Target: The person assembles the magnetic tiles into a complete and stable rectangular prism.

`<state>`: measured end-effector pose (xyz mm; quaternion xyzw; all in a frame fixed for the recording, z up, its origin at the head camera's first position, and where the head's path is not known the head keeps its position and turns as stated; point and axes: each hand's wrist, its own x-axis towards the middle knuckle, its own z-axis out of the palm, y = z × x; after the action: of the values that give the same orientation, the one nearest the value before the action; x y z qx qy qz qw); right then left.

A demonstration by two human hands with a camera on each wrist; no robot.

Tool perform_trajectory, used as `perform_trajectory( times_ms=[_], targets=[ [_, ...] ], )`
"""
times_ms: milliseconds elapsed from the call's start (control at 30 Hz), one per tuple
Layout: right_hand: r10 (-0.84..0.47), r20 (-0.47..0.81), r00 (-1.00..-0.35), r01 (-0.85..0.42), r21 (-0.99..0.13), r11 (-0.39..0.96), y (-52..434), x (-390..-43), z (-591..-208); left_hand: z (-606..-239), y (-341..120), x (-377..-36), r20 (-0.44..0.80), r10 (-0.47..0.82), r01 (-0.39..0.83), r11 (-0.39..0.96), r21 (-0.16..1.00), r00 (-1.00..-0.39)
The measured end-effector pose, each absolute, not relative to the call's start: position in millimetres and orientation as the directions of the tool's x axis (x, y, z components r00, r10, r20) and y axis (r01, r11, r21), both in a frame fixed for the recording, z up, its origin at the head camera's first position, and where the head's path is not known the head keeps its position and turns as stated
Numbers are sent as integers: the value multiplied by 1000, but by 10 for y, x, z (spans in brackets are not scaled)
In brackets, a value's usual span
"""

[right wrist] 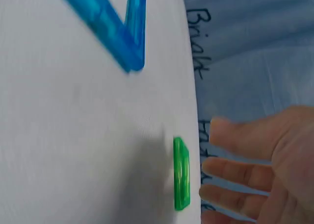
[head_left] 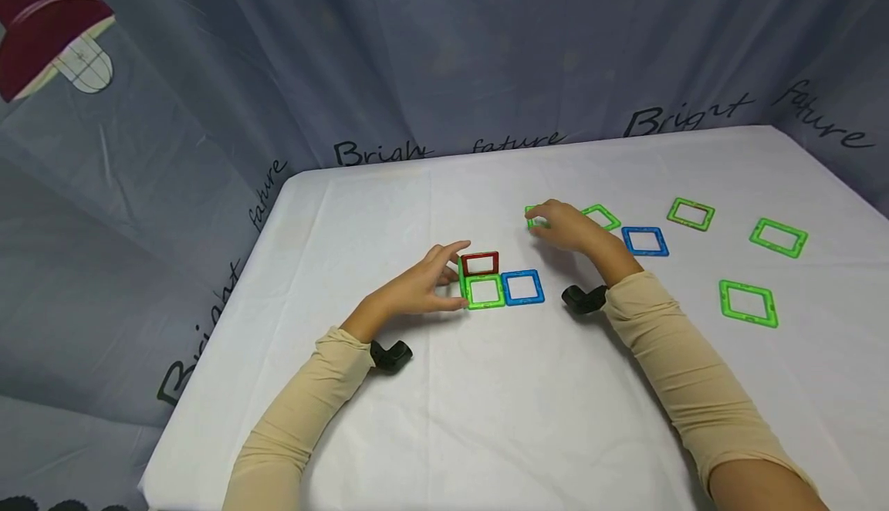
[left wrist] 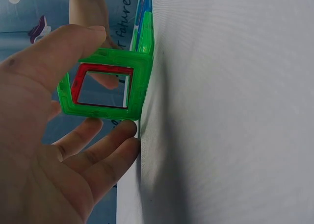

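Observation:
My left hand point(head_left: 425, 283) grips an upright green square magnetic tile point(left wrist: 140, 89), thumb at one edge and fingertips at the opposite one. A red tile point(head_left: 481, 264) joins it and shows through its opening in the left wrist view. Beside them, a green tile point(head_left: 485, 292) lies flat on the table, with a blue tile point(head_left: 524, 287) against its right side. My right hand point(head_left: 566, 225) hovers over another green tile point(right wrist: 181, 175) at the back, fingers loosely spread; in the right wrist view the fingertips are apart from that tile.
Right of my right hand, loose tiles lie on the white table point(head_left: 528, 418): a blue one point(head_left: 645, 241) and several green ones, one at the far right point(head_left: 779, 238) and one nearer point(head_left: 748, 303). Dark wrist devices point(head_left: 392, 357) sit under both wrists. A grey curtain hangs behind.

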<state>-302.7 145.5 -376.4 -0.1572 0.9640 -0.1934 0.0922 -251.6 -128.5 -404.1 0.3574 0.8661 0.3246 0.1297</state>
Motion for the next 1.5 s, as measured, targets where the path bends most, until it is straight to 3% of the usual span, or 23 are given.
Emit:
perform_trajectory(
  times_ms=[267,767,1033,1300,1500],
  targets=[
    [-238,-153,-959,-178,-329,927,1561,-3077,-3847,-4068,-1297,-2514,8,706,539,533,652,-708],
    [-251,-144,-957,-214,-233,949,1514,-3024,-3858,-4034,-1298,-2521,8,711,544,531,649,-704],
    [-310,-106,-945,-281,-221,934,1436,-2913,-3739,-4043,-1291,-2525,8,712,550,534,642,-702],
    [-397,-28,-917,-373,-286,883,1259,-2639,-3419,-4020,-1281,-2516,-32,700,530,568,630,-713],
    [-490,6,-872,-477,-241,845,1095,-2395,-3267,-4008,-1279,-2517,-60,691,522,598,609,-721]
  ],
)
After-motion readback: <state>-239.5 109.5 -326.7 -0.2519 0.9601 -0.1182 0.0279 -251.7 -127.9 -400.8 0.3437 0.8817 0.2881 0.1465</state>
